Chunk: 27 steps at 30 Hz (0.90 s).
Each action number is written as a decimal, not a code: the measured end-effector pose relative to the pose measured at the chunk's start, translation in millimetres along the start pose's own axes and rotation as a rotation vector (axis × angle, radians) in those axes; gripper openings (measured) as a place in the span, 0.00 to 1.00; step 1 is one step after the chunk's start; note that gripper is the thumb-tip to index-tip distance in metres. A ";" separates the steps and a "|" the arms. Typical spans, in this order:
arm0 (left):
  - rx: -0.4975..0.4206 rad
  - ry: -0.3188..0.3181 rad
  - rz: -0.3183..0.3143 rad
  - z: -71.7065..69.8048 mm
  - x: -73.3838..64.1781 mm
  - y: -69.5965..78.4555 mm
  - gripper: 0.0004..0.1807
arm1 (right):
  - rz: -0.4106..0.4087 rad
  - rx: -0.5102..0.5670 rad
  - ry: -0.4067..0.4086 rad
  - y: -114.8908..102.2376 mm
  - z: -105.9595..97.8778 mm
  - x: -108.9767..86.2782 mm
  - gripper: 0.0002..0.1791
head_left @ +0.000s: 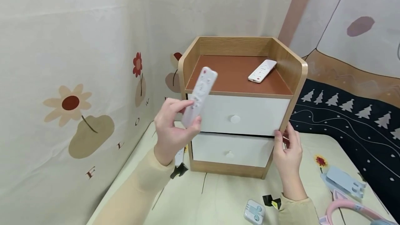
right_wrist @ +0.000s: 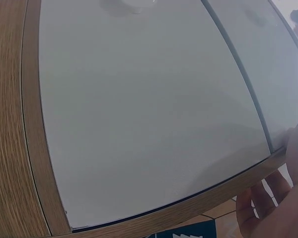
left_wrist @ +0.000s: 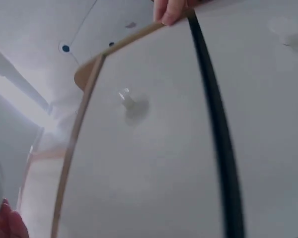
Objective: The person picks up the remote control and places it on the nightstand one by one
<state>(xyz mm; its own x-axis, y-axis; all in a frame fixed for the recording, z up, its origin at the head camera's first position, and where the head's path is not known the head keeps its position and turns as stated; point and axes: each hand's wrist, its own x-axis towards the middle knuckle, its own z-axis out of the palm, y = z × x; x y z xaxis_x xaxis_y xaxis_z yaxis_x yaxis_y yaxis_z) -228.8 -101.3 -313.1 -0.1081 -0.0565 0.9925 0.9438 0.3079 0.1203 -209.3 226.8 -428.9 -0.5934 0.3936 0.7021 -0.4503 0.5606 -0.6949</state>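
My left hand (head_left: pixel 175 124) pinches a white remote control (head_left: pixel 201 91) between thumb and fingers, holding it tilted in front of the small wooden cabinet (head_left: pixel 243 173). In the left wrist view only fingertips (left_wrist: pixel 7 224) and the end of the remote show, at the lower left edge. My right hand (head_left: pixel 289 152) grips the cabinet's right side edge, thumb at the front and fingers on the outer side. Both white drawers, the upper (head_left: pixel 259 114) and the lower (head_left: pixel 250 152), have round white knobs. Another white remote (head_left: pixel 263 70) lies on the brown top shelf.
On the pale cloth at right lie a light blue stand-like piece (head_left: pixel 345 181) and pink cat-ear headphones (head_left: pixel 347 204). A clear case with earphones (head_left: pixel 254 212) lies at front. Partly hidden behind the left wrist is a white object (head_left: pixel 179 157). Patterned fabric (head_left: pixel 93 44) hangs around.
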 end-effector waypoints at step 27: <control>0.483 -0.763 -0.463 81.7 110.7 -0.2 0.16 | 0.001 0.009 0.003 -0.8 0.2 0.6 0.29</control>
<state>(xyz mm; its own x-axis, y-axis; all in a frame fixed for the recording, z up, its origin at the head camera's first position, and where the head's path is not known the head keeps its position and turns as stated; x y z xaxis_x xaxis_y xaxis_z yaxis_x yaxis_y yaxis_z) -266.5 -30.0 -201.6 -0.7616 0.3019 0.5735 0.5492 0.7704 0.3238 -209.4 226.4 -427.9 -0.5914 0.3964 0.7022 -0.4557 0.5542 -0.6966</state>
